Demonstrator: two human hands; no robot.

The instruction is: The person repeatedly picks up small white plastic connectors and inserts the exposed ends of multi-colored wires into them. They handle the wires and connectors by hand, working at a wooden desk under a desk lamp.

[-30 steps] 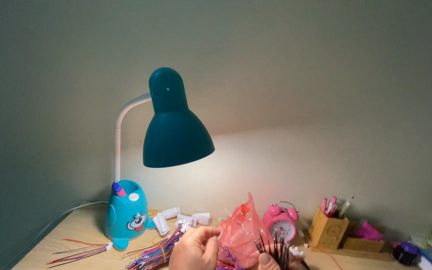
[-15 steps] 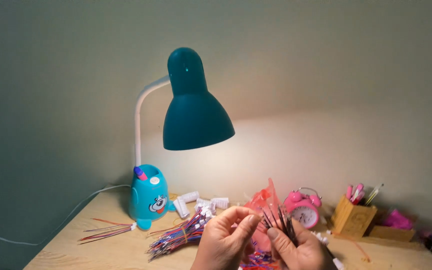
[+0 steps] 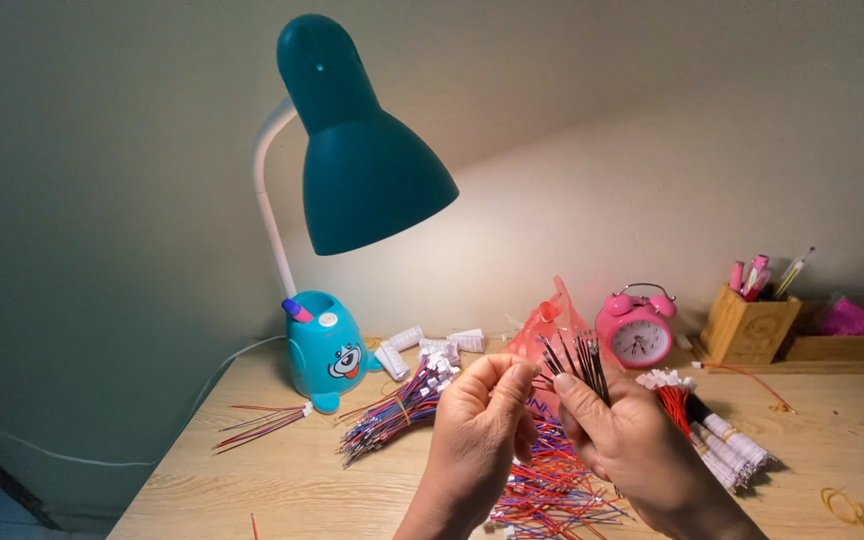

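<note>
Right hand (image 3: 632, 440) clamps bundle of short wires (image 3: 574, 362), tips fanned above fingers. Left hand (image 3: 477, 435) pinches single strand beside fan. Draw strand straight; keep your right grip firm.

red plastic bag (image 3: 552, 320): thin, translucent, crumpled, peak upright; centre of desk, behind the hands, just left of pink clock.
pink packet (image 3: 849, 318): small, crinkled, magenta; far right, in a wooden tray.
labels, signs, screens: none seen.
</note>
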